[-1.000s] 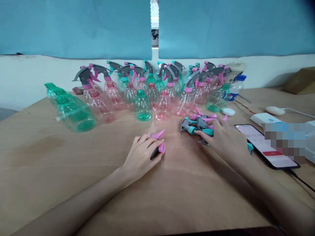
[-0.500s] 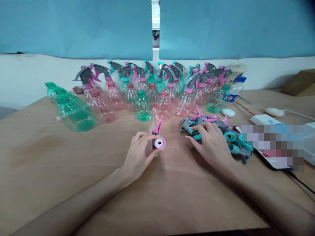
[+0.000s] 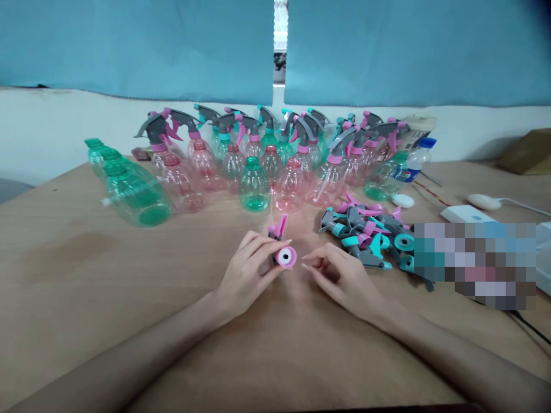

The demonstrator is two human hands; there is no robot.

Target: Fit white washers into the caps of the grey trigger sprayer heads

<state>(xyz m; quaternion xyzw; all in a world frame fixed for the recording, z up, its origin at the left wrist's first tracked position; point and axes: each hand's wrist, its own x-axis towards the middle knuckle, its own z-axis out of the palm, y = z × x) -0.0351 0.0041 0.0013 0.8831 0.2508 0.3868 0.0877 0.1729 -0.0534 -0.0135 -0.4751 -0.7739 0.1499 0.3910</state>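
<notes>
My left hand (image 3: 245,281) pinches a grey and pink trigger spray head (image 3: 286,257) between thumb and fingers, over the middle of the table. Its pink collar faces me, showing a white disc with a dark hole; the pink trigger points up and away. Just right of the collar, apart from it, is my right hand (image 3: 344,284). Its fingers are curved and the thumb tip is close to the forefinger, with a small gap and nothing visible between them. Beyond the right hand lies a heap of loose grey, pink and teal spray heads (image 3: 364,252).
Clear pink bottles (image 3: 289,192) and green bottles (image 3: 255,192) stand in rows behind my hands, several with spray heads on. Green bottles (image 3: 142,198) lean or lie at the left. On the right are a water bottle (image 3: 417,160), a white mouse-shaped object (image 3: 484,201) and a white box (image 3: 467,214).
My right hand has left the heap of spray heads and come left, close to the spray head in my left hand. The left hand keeps its hold, shifting slightly in the view.
</notes>
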